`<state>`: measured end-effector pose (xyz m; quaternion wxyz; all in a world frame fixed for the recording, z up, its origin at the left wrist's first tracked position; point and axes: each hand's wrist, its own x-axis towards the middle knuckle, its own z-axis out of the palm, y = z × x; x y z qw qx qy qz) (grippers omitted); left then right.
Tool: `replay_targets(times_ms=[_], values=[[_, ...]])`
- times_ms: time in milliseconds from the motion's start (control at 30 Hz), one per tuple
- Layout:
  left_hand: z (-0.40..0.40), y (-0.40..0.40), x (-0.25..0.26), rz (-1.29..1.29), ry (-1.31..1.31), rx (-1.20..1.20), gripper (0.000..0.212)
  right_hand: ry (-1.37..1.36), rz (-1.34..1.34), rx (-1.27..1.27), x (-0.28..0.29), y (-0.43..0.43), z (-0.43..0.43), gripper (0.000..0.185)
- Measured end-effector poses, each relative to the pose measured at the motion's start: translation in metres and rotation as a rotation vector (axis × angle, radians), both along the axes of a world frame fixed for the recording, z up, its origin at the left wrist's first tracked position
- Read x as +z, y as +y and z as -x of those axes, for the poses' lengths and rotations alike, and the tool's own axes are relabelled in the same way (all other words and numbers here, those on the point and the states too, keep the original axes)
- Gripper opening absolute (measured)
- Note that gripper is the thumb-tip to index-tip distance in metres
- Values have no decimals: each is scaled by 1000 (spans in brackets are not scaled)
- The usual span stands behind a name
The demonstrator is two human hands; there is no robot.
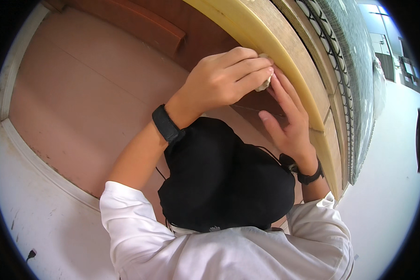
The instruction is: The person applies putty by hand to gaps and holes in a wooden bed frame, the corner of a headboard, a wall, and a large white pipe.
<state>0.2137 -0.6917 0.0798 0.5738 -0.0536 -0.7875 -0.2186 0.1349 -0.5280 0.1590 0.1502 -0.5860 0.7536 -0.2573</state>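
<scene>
My left hand (227, 77) pinches a small, crumpled off-white cloth or wad (263, 85) between its fingers. It presses close to the yellow edge band (283, 57) of a curved-looking wooden panel. My right hand (290, 117) is beside it on the right, with its fingertips near the left fingertips and along the yellow edge. The right thumb stands apart, and nothing shows in that palm. Most of the wad is hidden by my fingers. Both wrists wear black bands.
A patterned mattress edge (330, 45) under clear plastic wrap lies on the wooden frame (301, 42) at the right. Reddish-brown boards (143, 28) stand at the top left. Reddish floor (84, 87) spreads left, bounded by a white skirting strip (45, 164). Black-clothed knees (227, 175) are below my hands.
</scene>
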Motion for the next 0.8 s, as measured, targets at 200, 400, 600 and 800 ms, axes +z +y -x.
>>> replay_targets(times_ms=[200,400,600,800], values=[[2,-2,-1,77,-29,-3,25,43,11,-4,1,0,0,57],[-7,-20,3,60,-107,71,25,19,6,80,2,-23,4,62],[-5,-6,6,23,-120,-43,26,15,-91,75,17,-10,6,61],[2,-8,5,200,-59,-143,18,49,-177,108,29,7,3,64]])
